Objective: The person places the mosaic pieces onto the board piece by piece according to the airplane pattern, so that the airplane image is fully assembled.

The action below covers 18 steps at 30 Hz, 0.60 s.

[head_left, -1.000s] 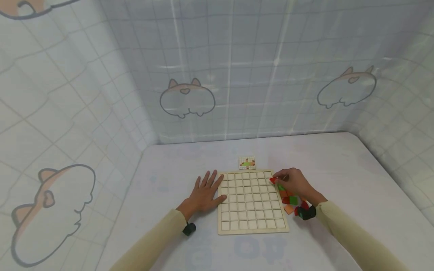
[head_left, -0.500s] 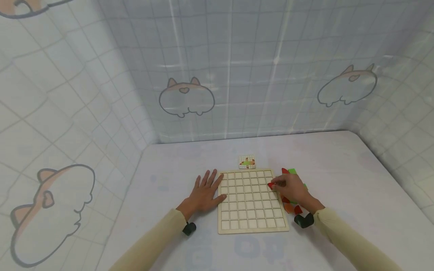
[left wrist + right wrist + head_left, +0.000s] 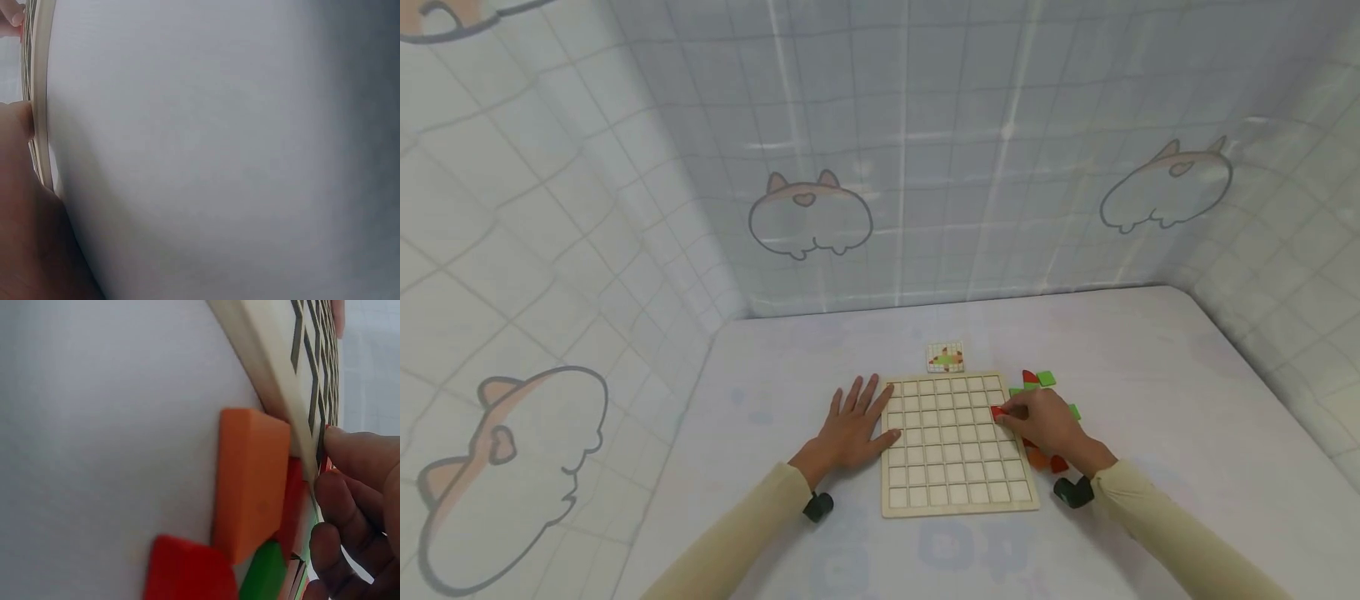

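In the head view, a pale wooden grid board (image 3: 955,511) lies on the table. My left hand (image 3: 848,429) rests with spread fingers along its left edge, fingertips and thumb over the rim. At the board's right side my right hand (image 3: 1047,423) pinches a small red tile (image 3: 997,413) between thumb and fingers, over a cell of the right-hand column. In the right wrist view only a thin edge of that red tile (image 3: 324,459) shows at the fingertips. The left wrist view has part of the left hand (image 3: 25,237) beside the board's edge (image 3: 41,94).
Beside the board, partly under the right hand, lie several loose pieces, among them an orange block (image 3: 250,481), a red rounded piece (image 3: 187,572) and a green tile (image 3: 1047,378). A small pattern card (image 3: 945,357) sits behind the board. Patterned cloth walls (image 3: 940,167) surround the table.
My right hand has brought the red tile from the board's upper right corner slightly nearer, onto the right-hand column, and the tile has turned. More loose pieces show beyond the hand. The left hand stays put.
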Each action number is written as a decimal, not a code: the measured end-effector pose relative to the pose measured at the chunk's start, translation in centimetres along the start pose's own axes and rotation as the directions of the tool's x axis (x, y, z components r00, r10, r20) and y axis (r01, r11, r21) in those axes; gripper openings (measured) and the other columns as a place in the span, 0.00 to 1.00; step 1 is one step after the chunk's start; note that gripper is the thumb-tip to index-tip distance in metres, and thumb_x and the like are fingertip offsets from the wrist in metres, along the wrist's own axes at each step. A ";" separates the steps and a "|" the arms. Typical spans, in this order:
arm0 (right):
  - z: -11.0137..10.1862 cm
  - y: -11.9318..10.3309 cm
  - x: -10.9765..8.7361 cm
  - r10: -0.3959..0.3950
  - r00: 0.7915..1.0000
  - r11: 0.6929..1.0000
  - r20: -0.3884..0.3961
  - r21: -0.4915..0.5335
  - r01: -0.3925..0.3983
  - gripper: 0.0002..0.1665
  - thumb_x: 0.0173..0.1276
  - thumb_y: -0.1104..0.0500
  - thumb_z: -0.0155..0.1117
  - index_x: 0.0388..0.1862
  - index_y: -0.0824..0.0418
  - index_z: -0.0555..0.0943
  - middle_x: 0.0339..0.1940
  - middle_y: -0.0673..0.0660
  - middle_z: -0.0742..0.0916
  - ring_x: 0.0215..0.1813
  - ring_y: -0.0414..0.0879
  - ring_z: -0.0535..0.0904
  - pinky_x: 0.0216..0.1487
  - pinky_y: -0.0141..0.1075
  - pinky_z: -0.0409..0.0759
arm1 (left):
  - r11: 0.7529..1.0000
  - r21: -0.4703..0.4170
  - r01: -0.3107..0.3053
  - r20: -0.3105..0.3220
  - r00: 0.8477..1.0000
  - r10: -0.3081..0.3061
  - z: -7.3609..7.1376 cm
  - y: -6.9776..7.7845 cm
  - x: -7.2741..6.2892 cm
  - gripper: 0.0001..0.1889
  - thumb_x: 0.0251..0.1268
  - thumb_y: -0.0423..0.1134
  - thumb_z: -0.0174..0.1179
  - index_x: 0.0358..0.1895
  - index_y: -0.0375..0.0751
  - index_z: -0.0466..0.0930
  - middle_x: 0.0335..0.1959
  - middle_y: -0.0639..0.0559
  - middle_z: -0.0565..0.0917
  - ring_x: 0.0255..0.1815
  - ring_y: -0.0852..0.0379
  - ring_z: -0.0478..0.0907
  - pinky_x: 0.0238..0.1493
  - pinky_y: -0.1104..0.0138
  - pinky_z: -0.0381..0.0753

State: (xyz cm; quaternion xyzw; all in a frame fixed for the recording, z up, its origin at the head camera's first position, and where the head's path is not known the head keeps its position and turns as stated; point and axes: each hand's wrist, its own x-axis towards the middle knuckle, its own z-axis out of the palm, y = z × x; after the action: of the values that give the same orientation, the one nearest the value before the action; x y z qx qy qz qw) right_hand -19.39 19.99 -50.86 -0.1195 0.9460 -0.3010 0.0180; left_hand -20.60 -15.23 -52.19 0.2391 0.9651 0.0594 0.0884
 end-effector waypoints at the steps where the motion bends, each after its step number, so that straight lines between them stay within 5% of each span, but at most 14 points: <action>1: 0.1 0.1 0.0 0.003 1.000 1.000 -0.001 -0.006 -0.003 0.15 0.60 0.54 0.76 0.42 0.61 0.89 0.30 0.45 0.87 0.29 0.39 0.75 0.32 0.34 0.75 | 1.000 0.001 -0.001 -0.002 1.000 0.001 0.0 0.0 0.0 0.44 0.70 0.73 0.32 0.81 0.54 0.37 0.80 0.46 0.36 0.79 0.43 0.30 0.71 0.40 0.35; 10: 0.3 0.0 -0.1 -0.140 0.990 0.981 -0.008 -0.139 0.138 0.11 0.62 0.53 0.74 0.38 0.59 0.88 0.15 0.41 0.74 0.21 0.38 0.67 0.23 0.33 0.66 | 1.000 0.016 -0.008 -0.020 1.000 0.008 0.2 -0.2 0.1 0.44 0.70 0.72 0.32 0.81 0.53 0.38 0.80 0.45 0.37 0.79 0.41 0.31 0.71 0.39 0.37; 18: 0.0 0.0 0.2 -0.109 0.994 0.986 0.020 -0.126 0.111 0.12 0.62 0.53 0.74 0.40 0.59 0.88 0.17 0.41 0.76 0.21 0.37 0.69 0.22 0.33 0.69 | 1.000 -0.016 -0.011 -0.027 1.000 0.010 0.7 -0.3 0.4 0.43 0.70 0.72 0.34 0.81 0.53 0.39 0.81 0.45 0.37 0.79 0.42 0.31 0.71 0.40 0.35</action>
State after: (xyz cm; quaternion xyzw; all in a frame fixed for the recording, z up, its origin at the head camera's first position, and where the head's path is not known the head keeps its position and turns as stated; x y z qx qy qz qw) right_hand -19.54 19.95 -50.87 -0.1744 0.9551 -0.2397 0.0000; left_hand -20.96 -15.31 -52.94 0.2426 0.9645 0.0709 0.0770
